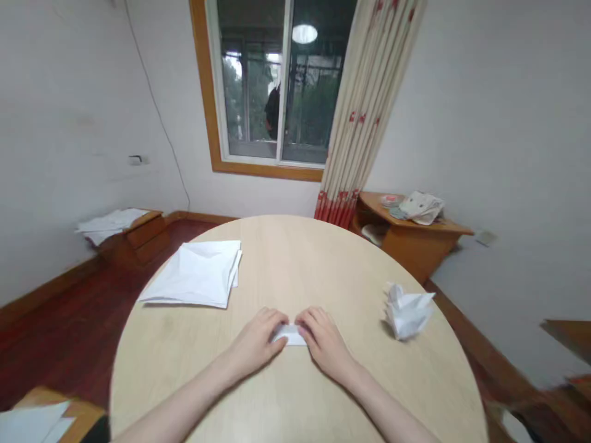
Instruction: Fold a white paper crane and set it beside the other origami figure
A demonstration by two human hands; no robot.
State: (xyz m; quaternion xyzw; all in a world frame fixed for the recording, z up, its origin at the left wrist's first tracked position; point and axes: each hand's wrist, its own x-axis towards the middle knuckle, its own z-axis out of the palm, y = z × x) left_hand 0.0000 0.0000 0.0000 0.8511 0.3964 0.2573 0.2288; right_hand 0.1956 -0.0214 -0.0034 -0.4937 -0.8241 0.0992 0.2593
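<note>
A small folded piece of white paper (290, 335) lies on the round wooden table (295, 271), near its front middle. My left hand (257, 343) presses on the paper's left end with curled fingers. My right hand (324, 339) covers its right end the same way. Only a narrow strip of the paper shows between the two hands. A stack of white paper sheets (196, 273) lies to the far left on the table. Some folded white paper pieces (406, 311) stand at the right.
A low wooden cabinet (136, 237) with papers stands by the left wall. A corner shelf (415, 237) with small items is behind the table at the right, beside a curtain (364, 111) and a window (277, 80). More paper (32, 423) lies at the bottom left.
</note>
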